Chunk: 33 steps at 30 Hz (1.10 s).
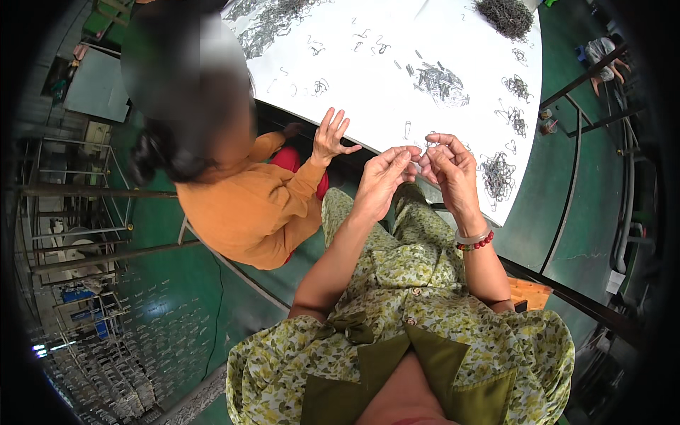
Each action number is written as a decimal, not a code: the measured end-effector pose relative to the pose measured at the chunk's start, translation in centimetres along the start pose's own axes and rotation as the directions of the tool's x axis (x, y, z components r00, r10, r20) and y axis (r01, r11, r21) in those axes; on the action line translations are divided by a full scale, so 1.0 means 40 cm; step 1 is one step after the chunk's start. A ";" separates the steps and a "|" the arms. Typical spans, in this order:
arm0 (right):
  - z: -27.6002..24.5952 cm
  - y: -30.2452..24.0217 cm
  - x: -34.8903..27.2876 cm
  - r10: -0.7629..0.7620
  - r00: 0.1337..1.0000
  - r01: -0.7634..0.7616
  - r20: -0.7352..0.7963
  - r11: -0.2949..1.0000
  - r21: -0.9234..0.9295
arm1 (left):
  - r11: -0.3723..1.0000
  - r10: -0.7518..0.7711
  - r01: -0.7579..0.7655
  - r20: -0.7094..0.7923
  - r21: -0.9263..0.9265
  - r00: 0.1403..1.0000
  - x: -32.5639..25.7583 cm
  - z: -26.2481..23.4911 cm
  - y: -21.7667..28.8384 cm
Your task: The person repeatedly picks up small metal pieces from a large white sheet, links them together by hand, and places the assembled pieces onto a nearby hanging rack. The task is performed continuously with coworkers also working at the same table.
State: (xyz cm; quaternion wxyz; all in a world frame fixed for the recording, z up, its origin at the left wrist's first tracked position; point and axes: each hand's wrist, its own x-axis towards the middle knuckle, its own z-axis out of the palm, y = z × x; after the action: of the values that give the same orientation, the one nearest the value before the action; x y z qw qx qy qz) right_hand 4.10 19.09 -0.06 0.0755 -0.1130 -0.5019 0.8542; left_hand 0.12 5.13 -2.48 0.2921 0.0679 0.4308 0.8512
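Note:
My left hand (386, 178) and my right hand (451, 168) meet above the near edge of the white table (386, 117). Thumb and fingers are pinched on both. A thin dark wire piece (427, 149) shows at the fingertips of my right hand; what my left fingertips hold is too small to make out. Just beyond my hands lies a single long wire loop (407, 130). Farther off is a loose heap of short grey metal pieces (440, 85). To the right of my hand sits a tangled pile of bent wire hooks (498, 177).
A co-worker in an orange top (244, 205) sits at my left, one open hand (330, 137) at the table edge. More wire piles (518, 87) line the table's right side, with a large dark heap (504, 18) at the far right. Metal frame bars (567, 283) stand at right.

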 end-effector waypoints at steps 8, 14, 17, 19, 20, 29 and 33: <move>-0.009 -0.012 -0.010 0.092 0.985 -0.094 0.147 0.996 0.007 | 0.999 0.028 -0.028 0.037 -0.016 0.999 0.006 -0.014 -0.021; -0.004 -0.006 -0.022 0.184 0.977 -0.193 0.108 0.978 0.084 | 0.966 0.166 -0.126 -0.169 0.225 0.972 -0.016 0.009 -0.006; -0.017 0.004 -0.022 0.253 0.959 -0.267 0.124 0.957 0.111 | 0.691 0.397 -0.214 -0.116 0.690 0.910 -0.027 0.014 0.013; -0.017 0.015 -0.025 0.326 0.942 -0.337 0.085 0.911 0.238 | 0.473 0.498 -0.313 0.043 0.824 0.866 -0.024 0.006 0.029; -0.016 0.030 -0.028 0.343 0.936 -0.348 0.079 0.871 0.346 | 0.388 0.527 -0.342 0.099 0.856 0.844 -0.025 0.013 0.043; 0.003 0.075 -0.079 0.347 0.908 -0.407 0.234 0.608 0.681 | -0.054 0.408 -0.478 0.456 0.877 0.791 -0.036 0.067 0.104; -0.008 0.052 -0.097 0.409 0.824 -0.561 0.392 0.492 0.666 | 0.312 0.172 -0.446 0.412 0.839 0.895 -0.034 0.038 0.131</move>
State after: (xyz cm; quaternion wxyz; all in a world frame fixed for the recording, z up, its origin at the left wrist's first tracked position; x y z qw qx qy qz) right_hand 7.87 17.40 -1.58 -0.1748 -0.1293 -0.0494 0.9748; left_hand -0.50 3.03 2.71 0.0852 0.4048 0.7669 0.4907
